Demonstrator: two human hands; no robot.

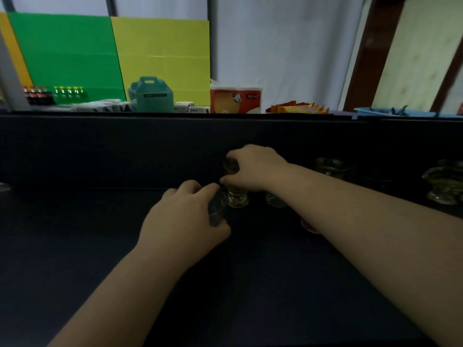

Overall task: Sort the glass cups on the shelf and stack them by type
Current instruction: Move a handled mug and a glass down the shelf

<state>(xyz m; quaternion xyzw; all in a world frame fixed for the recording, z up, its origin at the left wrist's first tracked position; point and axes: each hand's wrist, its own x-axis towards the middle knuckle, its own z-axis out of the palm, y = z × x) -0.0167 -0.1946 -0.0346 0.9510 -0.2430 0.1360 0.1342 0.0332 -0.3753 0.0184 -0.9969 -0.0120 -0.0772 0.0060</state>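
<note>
Glass cups are mid-stacking: right hand [253,169] grips the small stack [234,189], left hand [188,216] holds a dark cup [216,209] needing alignment above.

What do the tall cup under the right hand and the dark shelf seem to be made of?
The tall clear footed cup under the right hand looks like glossy glass: you can see through it and its foot glints. The dark flat shelf surface looks matte, with no reflections; its material is unclear.

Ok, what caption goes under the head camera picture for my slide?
Two hands at work: left hand holds a glass cup, right hand grips a stack of cups.
</note>
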